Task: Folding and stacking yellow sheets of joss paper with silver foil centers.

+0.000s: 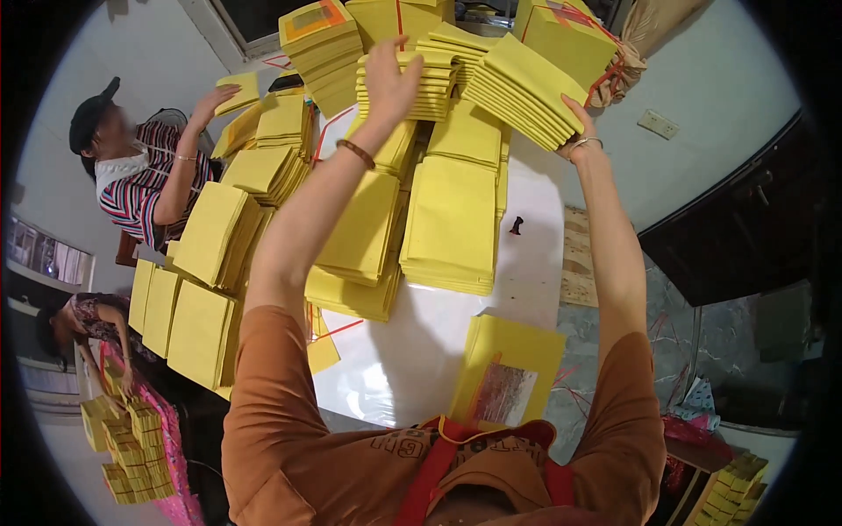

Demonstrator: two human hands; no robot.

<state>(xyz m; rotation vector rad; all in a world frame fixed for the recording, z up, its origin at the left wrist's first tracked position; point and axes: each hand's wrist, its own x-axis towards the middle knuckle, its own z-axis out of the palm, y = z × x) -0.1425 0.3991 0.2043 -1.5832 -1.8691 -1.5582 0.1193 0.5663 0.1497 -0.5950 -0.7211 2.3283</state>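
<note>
My right hand (581, 131) grips the near right corner of a thick bundle of folded yellow paper (526, 92), its thumb along the edge. That bundle is tilted at the far right of the table. Fingers apart, my left hand (392, 81) is at another folded yellow stack (430, 86) to the left; whether it touches the paper I cannot tell. Closer to me lie flat stacks of yellow paper, among them a tall one (450, 210) and one beside it (358, 223) partly behind my left forearm.
More yellow stacks (206, 232) cover the white table's (360, 373) left side. A small dark object (517, 225) lies at its right. A co-worker in a striped top (158, 175) reaches in from the left; another person (96, 324) bends over a pink-covered table (167, 421). Tied yellow bundles (566, 39) stand far right.
</note>
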